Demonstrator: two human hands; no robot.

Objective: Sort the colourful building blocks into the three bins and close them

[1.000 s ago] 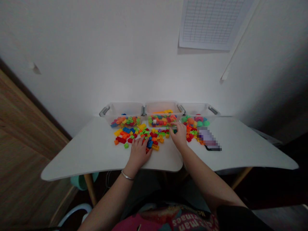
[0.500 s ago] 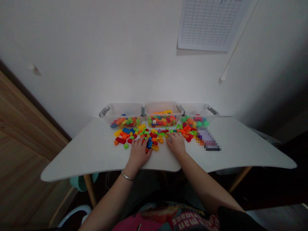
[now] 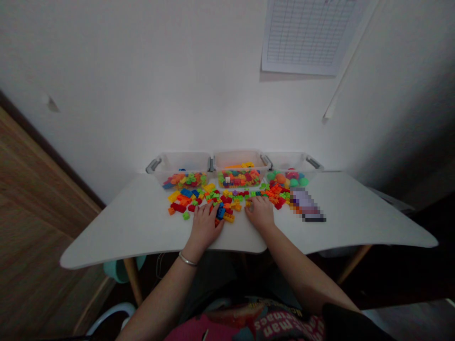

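Observation:
My left hand (image 3: 205, 224) rests on the table at the near edge of a heap of building bricks, its fingers spread. A blue building brick (image 3: 221, 211) lies between its thumb and index finger, close against them, and a yellow brick (image 3: 229, 218) is just to the right. My right hand (image 3: 260, 212) lies to the right of the heap's middle, fingers stretched forward and slightly bent. Small yellow bricks (image 3: 249, 204) show beside its thumb and index finger; whatever is under the palm is hidden. Loose red bricks (image 3: 179, 207) and a green brick (image 3: 186, 215) lie further left.
Three clear bins stand against the wall: the left bin (image 3: 185, 161) and middle bin (image 3: 241, 160) hold colourful pieces, the right bin (image 3: 289, 161) holds round green and red pieces. A blurred-out flat object (image 3: 308, 204) lies right on the white table (image 3: 135, 227). A printed sheet (image 3: 302, 38) hangs above.

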